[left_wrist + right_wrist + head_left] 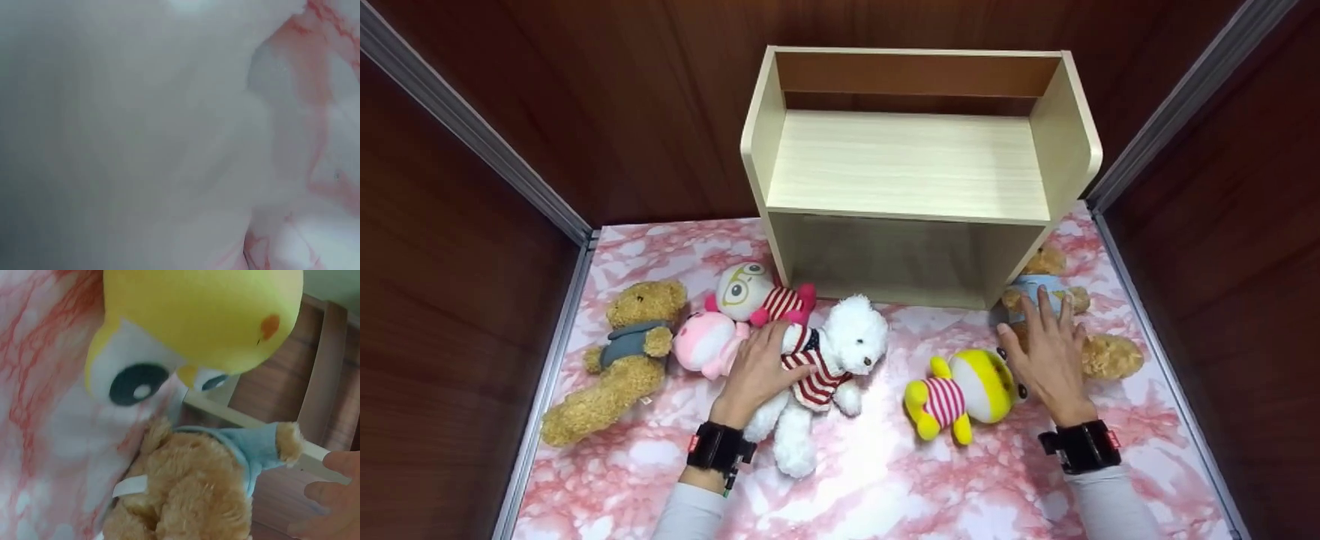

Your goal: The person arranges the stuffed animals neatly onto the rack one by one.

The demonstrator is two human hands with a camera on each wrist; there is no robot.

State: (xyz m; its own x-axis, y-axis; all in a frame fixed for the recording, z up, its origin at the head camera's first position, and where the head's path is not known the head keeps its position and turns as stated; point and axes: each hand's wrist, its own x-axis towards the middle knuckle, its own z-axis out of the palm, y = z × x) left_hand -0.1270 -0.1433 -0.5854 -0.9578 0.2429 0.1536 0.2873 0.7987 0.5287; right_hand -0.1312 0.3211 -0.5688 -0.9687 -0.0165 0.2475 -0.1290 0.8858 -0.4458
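The head view is bright and mostly crisp, with white glare on the bench [859, 484], shade inside the lower shelf compartment [885, 259] and dim walls [442, 255]. The left wrist view is largely grey, unfocused haze; the right wrist view blurs the right hand [332, 498].

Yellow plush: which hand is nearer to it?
Right. The right hand is close beside the yellow plush, by its head; the left hand is farther off, on the white bear.

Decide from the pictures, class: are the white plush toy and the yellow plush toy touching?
Apart. The head view shows it: bare patterned surface separates the white plush toy from the yellow plush toy.
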